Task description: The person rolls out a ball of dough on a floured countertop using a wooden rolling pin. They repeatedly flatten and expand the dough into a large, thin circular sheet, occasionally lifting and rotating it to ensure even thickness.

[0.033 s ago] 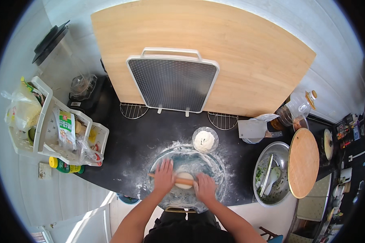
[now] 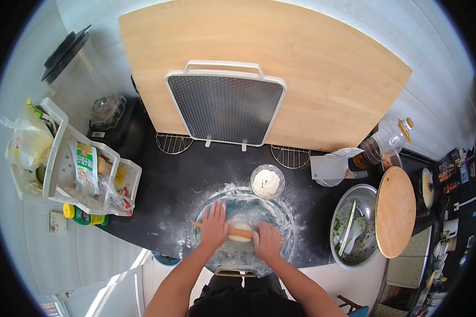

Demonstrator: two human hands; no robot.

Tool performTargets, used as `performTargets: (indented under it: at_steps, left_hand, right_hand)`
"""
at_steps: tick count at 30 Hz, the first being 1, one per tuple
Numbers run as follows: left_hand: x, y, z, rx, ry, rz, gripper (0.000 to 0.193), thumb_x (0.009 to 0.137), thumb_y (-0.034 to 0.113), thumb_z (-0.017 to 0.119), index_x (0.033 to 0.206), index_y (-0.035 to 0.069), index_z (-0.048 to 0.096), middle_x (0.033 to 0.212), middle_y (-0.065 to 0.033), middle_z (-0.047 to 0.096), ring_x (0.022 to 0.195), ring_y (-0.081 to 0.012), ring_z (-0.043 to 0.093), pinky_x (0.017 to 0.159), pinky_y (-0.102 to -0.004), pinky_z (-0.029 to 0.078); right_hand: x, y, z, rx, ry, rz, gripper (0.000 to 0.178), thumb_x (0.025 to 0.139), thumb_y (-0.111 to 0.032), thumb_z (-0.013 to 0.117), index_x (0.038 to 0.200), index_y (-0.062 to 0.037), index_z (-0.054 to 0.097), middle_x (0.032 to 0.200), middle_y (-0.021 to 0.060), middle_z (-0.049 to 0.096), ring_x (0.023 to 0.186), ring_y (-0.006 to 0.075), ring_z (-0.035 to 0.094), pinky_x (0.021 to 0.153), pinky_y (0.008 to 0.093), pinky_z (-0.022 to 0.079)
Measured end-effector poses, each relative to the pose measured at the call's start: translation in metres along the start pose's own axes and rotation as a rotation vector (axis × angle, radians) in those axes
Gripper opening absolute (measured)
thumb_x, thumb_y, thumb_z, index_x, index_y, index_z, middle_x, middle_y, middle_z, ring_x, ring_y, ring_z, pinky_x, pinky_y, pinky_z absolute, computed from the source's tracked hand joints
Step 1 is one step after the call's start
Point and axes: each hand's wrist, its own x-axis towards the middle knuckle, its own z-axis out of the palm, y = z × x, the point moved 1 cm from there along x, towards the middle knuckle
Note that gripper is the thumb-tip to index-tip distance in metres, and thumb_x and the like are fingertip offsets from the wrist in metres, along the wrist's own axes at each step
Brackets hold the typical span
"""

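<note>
A pale round of dough (image 2: 239, 239) lies on a flour-dusted, see-through board (image 2: 237, 259) at the counter's near edge. Across the dough runs a wooden rolling pin (image 2: 241, 232). My left hand (image 2: 214, 227) presses on the pin's left part with its palm, fingers stretched out and pointing away from me. On the right part, my right hand (image 2: 267, 240) has its fingers curled over the pin, hiding that end. Just beyond the board stands a clear bowl of white flour (image 2: 266, 182).
Right: a steel bowl (image 2: 376, 203) with chopped greens and utensils, a round wooden board (image 2: 395, 212), a cleaver (image 2: 330, 168) and a large bottle (image 2: 388, 138). Left: a white basket of packages (image 2: 63, 179) and a green bottle (image 2: 85, 215). Behind, a dark cutting board (image 2: 225, 108) leans on a big wooden board (image 2: 322, 79).
Both hands and the rolling pin have shifted slightly away from me across the dough. The surrounding things are where they were.
</note>
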Motion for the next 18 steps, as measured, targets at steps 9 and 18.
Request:
performTargets:
  at_steps: [9,18]
  left_hand:
    - [-0.017,0.004,-0.003,-0.057,-0.017,-0.042,0.065,0.093,0.032,0.052,0.144,-0.002,0.032,0.153,-0.0228,0.027,0.142,-0.0380,0.025,0.113,-0.0561,0.019]
    - [-0.005,-0.004,-0.007,-0.006,0.023,0.004,0.065,0.095,0.035,0.050,0.144,-0.003,0.032,0.153,-0.0207,0.028,0.143,-0.0353,0.024,0.113,-0.0548,0.020]
  right_hand:
    - [0.002,0.006,0.019,-0.126,0.213,-0.057,0.062,0.090,-0.028,0.056,0.141,0.0025,0.037,0.145,0.0205,0.040,0.130,0.0390,0.040,0.107,0.0508,0.030]
    - [0.008,-0.006,0.008,-0.046,0.265,-0.060,0.045,0.088,-0.022,0.055,0.127,0.0000,0.051,0.131,0.0177,0.052,0.118,0.0348,0.048,0.101,0.0473,0.034]
